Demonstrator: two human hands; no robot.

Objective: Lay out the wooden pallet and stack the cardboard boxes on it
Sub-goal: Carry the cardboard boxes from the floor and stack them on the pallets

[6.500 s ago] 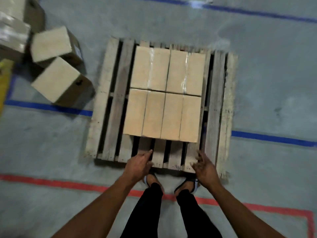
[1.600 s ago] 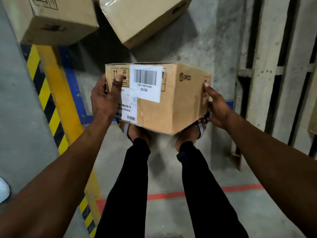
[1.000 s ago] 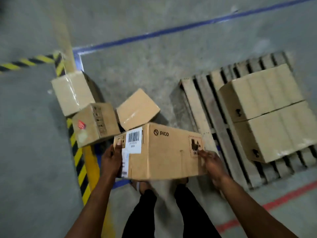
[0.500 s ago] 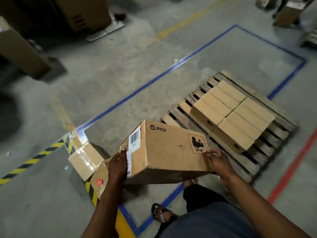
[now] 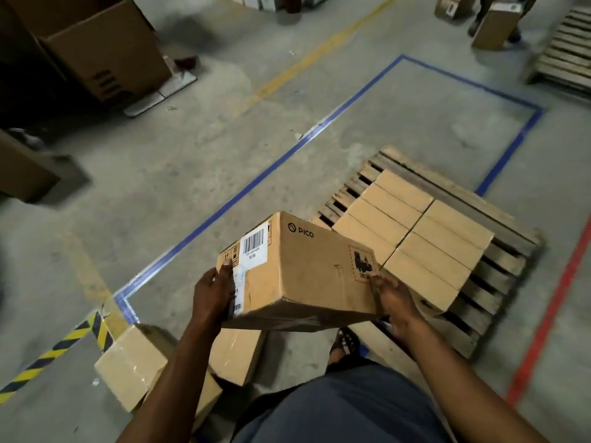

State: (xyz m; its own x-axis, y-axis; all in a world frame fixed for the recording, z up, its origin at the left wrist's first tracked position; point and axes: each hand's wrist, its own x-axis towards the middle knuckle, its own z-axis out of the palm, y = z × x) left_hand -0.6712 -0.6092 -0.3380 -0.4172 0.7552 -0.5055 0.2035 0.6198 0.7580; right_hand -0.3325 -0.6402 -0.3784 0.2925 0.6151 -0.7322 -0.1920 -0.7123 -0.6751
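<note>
I hold a cardboard box (image 5: 307, 270) marked PICO, with a barcode label on its left end, tilted in front of me. My left hand (image 5: 212, 292) grips its left end and my right hand (image 5: 391, 297) grips its right end from below. The wooden pallet (image 5: 499, 276) lies on the floor to the right, just beyond the held box. Two cardboard boxes (image 5: 415, 231) sit side by side on the pallet, tops level.
Loose cardboard boxes (image 5: 134, 366) lie on the floor at my lower left by a yellow-black striped line. Blue tape (image 5: 243, 196) outlines the pallet zone; red tape (image 5: 550, 311) runs right. Large open cartons (image 5: 105, 49) stand far left. Another pallet (image 5: 566, 55) and a person's legs are far right.
I picked a box off the floor pile, lifted it and turned towards the pallet. Over the last half second the box has come nearer the pallet's corner.
</note>
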